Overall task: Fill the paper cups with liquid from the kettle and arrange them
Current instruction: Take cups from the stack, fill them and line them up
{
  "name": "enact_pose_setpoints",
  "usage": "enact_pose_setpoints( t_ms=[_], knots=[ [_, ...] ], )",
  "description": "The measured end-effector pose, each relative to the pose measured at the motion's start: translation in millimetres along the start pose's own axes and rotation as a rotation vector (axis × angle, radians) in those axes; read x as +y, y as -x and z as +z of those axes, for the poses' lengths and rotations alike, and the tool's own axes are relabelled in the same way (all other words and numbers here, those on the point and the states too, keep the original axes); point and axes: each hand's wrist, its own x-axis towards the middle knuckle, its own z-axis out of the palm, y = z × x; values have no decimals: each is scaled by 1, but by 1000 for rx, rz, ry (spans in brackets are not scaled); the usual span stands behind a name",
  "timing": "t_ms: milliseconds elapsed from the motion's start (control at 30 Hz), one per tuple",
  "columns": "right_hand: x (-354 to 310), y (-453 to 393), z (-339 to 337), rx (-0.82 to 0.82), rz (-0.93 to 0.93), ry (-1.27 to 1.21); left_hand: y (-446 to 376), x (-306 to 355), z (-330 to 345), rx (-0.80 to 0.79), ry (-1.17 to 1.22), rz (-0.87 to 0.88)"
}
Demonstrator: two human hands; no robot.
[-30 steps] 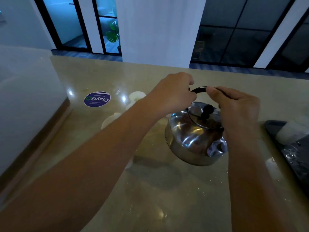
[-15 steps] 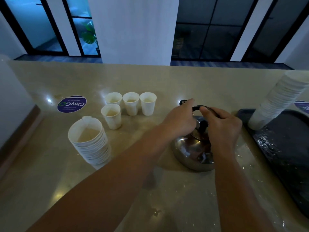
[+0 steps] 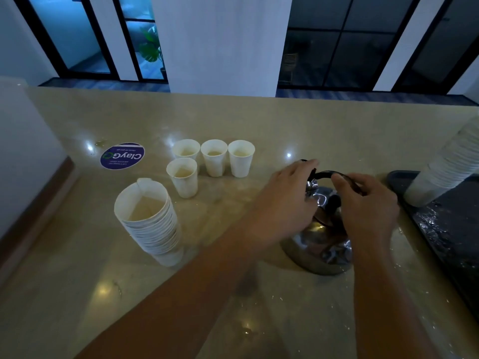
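A shiny steel kettle (image 3: pixel 318 244) with a black arched handle stands on the beige counter (image 3: pixel 285 125), right of centre. My right hand (image 3: pixel 368 203) curls over the handle's right half. My left hand (image 3: pixel 287 200) lies over the handle's left end, fingers loosely bent around it. Three white paper cups (image 3: pixel 214 158) stand in a row at the back, and a fourth cup (image 3: pixel 182 177) stands just in front of the leftmost one. All hold a little pale liquid. A stack of paper cups (image 3: pixel 151 224) stands front left, its top cup holding liquid.
A dark wet tray (image 3: pixel 451 229) lies along the right edge, with a second tall cup stack (image 3: pixel 445 167) leaning on it. A round blue sticker (image 3: pixel 122 156) is on the counter at the back left. A white wall block stands at the far left.
The kettle, held up and tilted a second ago, now stands level on the counter. Both hands stay on its handle. My view has swung so the cups show.
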Motion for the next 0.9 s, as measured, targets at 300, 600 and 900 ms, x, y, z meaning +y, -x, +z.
enact_pose_setpoints(
  t_ms=[300, 600, 900],
  knots=[
    [-74, 52, 20, -483, -390, -109, 139, -18, -50, 879, 18, 234],
    [-93, 129, 85, -852, -790, -94, 162, -105, -38, 1082, 222, -341],
    [-80, 111, 99, -719, -825, -4, 137, -110, -47, 889, 262, -203]
  ],
)
